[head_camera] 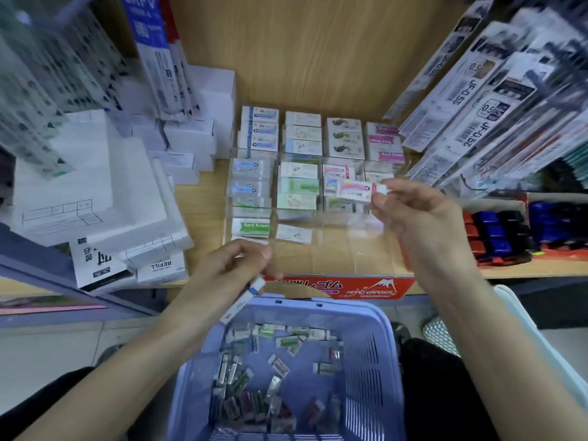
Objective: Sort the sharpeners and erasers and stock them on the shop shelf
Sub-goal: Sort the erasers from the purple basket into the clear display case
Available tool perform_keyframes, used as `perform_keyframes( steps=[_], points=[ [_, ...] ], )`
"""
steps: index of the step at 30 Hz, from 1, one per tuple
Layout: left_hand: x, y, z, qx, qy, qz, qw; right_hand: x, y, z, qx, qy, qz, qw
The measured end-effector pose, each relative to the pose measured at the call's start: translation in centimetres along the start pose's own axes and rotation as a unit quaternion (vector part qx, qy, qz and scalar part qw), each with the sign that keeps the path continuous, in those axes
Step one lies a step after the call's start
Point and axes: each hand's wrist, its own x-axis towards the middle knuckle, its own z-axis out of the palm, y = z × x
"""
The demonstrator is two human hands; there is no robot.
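Note:
My right hand [413, 214] pinches a pink-and-white wrapped eraser [354, 191] by its end, holding it over the clear divided tray [334, 218] on the wooden shelf. Rows of erasers [299, 187] fill the tray's back and middle compartments. My left hand [229, 268] grips a white eraser with a blue band [246, 297], just above the rim of the lilac basket [359, 329]. Several loose wrapped erasers [280, 367] lie in the basket's bottom.
White boxes [105, 186] are stacked left of the tray. Packets of pen refills [496, 100] hang over the shelf's right side. Red, blue and black sharpeners [496, 233] sit in a box at the right. A red Hard Eraser carton [366, 288] fronts the shelf edge.

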Motion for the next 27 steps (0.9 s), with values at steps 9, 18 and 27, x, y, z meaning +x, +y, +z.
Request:
perform_keyframes(
  steps=[9, 18, 27],
  points=[
    [0.8, -0.8, -0.3, -0.030, -0.020, -0.010, 0.999, 8.3, 0.6, 2.3, -0.244, 0.092, -0.078, 0.962],
    [0.9, -0.9, -0.5, -0.070, -0.030, -0.006, 0.997, 8.8, 2.1, 2.2, -0.270, 0.078, -0.084, 0.956],
    [1.1, -0.7, -0.8, -0.136, 0.001, -0.011, 0.991, 5.0, 1.6, 3.6, -0.476, 0.010, -0.219, 0.852]
  ],
)
